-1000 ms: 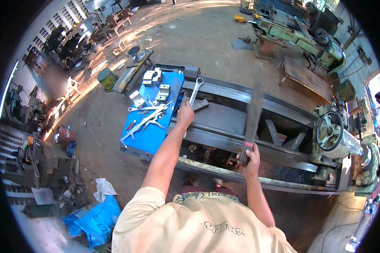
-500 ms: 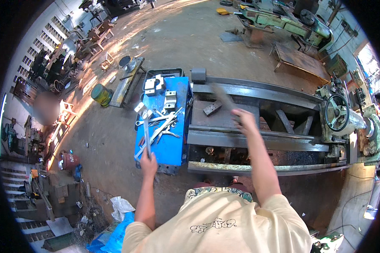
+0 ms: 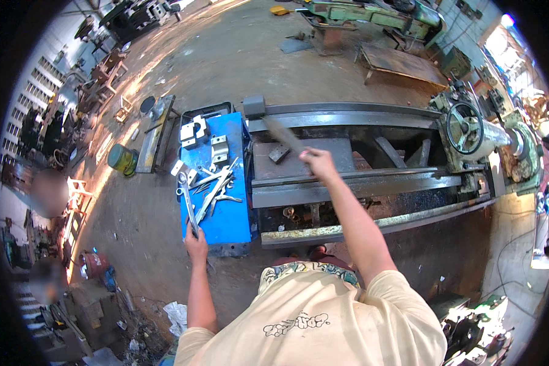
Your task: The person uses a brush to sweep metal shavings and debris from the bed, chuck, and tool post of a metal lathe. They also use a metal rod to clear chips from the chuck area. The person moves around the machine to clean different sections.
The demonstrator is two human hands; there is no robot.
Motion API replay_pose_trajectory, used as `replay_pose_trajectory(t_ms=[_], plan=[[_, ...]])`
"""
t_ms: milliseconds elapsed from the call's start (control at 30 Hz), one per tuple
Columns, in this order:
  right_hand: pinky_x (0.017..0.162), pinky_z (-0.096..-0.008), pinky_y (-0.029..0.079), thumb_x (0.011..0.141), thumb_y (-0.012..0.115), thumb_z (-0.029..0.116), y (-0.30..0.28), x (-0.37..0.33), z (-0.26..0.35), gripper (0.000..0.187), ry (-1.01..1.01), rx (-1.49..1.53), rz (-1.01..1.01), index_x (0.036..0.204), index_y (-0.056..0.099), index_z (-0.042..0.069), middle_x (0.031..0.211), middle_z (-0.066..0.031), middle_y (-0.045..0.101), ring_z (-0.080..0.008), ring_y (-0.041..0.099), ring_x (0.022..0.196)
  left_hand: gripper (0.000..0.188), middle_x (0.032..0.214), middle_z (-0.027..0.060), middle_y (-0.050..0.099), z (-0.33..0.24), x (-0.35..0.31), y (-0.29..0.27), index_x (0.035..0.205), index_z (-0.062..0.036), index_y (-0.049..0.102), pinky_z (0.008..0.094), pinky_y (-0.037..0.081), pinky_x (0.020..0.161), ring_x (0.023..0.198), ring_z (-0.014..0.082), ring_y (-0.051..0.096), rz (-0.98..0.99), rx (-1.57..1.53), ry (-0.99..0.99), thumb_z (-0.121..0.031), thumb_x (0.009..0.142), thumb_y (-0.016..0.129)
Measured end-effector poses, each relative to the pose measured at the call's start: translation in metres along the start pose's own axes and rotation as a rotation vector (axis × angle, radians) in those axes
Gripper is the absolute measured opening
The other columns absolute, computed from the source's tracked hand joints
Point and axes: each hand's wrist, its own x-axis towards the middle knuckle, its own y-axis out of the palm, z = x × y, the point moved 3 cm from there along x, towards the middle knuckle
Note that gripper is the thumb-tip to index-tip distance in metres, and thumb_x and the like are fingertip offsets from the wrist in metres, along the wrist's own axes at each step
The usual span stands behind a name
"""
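Note:
My left hand (image 3: 196, 246) is closed around the lower end of a long steel wrench (image 3: 190, 206), whose ring end lies over the left part of a blue table (image 3: 235, 222). Stretched over a machine bed, my right hand (image 3: 318, 162) grips a long, flat, grey-brown tool (image 3: 285, 135); blur hides its kind. The tool points away and left, toward a grey block (image 3: 254, 105) at the bed's far left corner. Below it, a small dark metal block (image 3: 279, 153) rests between the rails. More wrenches and pliers (image 3: 223, 193) lie heaped on the blue table.
Pale metal blocks (image 3: 219, 148) sit on the blue table, with a black crate (image 3: 208, 111) behind it. At the bed's right end stands a machine with a handwheel (image 3: 465, 128). A green bucket (image 3: 122, 160) and a low bench (image 3: 155, 139) are left; a metal-topped table (image 3: 401, 63) is beyond.
The whole scene has shifted left in view. My right hand has moved the flat tool slightly farther and left over the bed. The wrench stays in my left hand.

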Motion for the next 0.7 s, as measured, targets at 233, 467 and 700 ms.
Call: replay_pose_trajectory(t_ms=[233, 467, 700], plan=[[0.039, -0.0264, 0.037, 0.090, 0.070, 0.017, -0.298, -0.035, -0.048, 0.022, 0.016, 0.386, -0.865, 0.109, 0.074, 0.009, 0.076, -0.0062, 0.067, -0.0146, 0.052, 0.045, 0.047, 0.117, 0.0267, 0.069, 0.033, -0.056, -0.044, 0.136, 0.0080, 0.056, 0.0424, 0.053, 0.089, 0.103, 0.0371, 0.070, -0.023, 0.065, 0.072, -0.003, 0.091, 0.062], [0.050, -0.0259, 0.042, 0.089, 0.078, 0.023, -0.166, -0.013, -0.017, 0.037, -0.335, 0.014, -0.219, 0.121, 0.074, 0.007, 0.081, 0.0016, 0.066, -0.0059, 0.054, 0.063, 0.046, 0.116, 0.0238, 0.069, -0.008, -0.021, 0.005, 0.139, 0.0079, 0.054, 0.0404, 0.051, 0.090, 0.103, 0.0311, 0.068, -0.017, -0.033, 0.151, -0.001, 0.094, 0.059], [0.043, -0.0294, 0.043, 0.088, 0.075, 0.021, -0.385, -0.014, -0.048, 0.026, 0.018, 0.224, -0.691, 0.109, 0.077, 0.007, 0.079, -0.0052, 0.070, -0.0158, 0.063, 0.055, 0.046, 0.117, 0.0233, 0.068, -0.019, -0.053, -0.014, 0.139, 0.0081, 0.053, 0.0420, 0.051, 0.090, 0.103, 0.0320, 0.068, -0.027, 0.017, 0.021, -0.004, 0.096, 0.060]])
